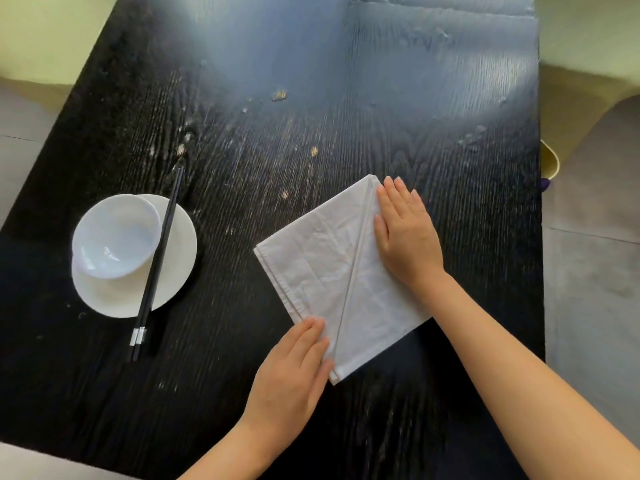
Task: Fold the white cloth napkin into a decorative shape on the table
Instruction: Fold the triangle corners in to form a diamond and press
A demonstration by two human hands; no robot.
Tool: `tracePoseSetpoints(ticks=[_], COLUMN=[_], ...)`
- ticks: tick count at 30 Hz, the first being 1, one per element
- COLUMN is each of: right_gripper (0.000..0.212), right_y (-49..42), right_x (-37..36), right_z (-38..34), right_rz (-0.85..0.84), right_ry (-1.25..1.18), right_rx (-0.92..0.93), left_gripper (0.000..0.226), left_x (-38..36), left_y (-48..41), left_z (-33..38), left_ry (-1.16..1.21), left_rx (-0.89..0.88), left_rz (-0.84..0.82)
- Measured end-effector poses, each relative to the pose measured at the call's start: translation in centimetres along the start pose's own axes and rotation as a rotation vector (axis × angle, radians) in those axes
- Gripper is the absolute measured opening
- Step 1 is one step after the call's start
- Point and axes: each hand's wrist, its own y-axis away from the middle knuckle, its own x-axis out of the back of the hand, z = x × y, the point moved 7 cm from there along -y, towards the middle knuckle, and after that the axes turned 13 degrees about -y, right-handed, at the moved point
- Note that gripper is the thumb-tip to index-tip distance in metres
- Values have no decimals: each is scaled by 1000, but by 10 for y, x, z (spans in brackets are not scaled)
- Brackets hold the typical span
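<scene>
- The white cloth napkin lies flat on the dark wood-grain tabletop, right of centre and near the person. It is turned like a diamond, with one corner pointing away and one pointing toward the person.
- A straight hemmed edge runs along the napkin from its far corner to its near corner, with cloth lying on both sides of that line. The surface is lightly creased.
- The right hand lies palm down on the napkin's right part, just beside the hemmed line. Its fingers are straight and close together, pointing to the far corner, and they curl round nothing.
- The left hand rests on the near corner with straight fingers pressing the cloth at the line's lower end. It too grips nothing.
- The two hands are well apart, one at each end of the line.
- To the left, apart from the napkin, a white bowl sits on a white plate.
- A pair of black chopsticks lies across the plate, just beside the bowl.
- Pale crumbs dot the far tabletop.
</scene>
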Motion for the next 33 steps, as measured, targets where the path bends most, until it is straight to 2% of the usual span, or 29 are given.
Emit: tracePoseSetpoints(ticks=[9,21,33], right_gripper=[53,50,38], right_y=[0,-5,-23], right_x=[0,7,12], right_z=[0,-2,-8], right_rz=[-3,73,118], right_ry=[4,-28,159], right_rx=[-8,4,64], left_gripper=[18,20,16], left_x=[6,8,7], left_y=[-3,-3,-5], left_z=[4,7,6], left_ry=[-54,-37,-21], left_rx=[42,57,52], left_rz=[103,36,40])
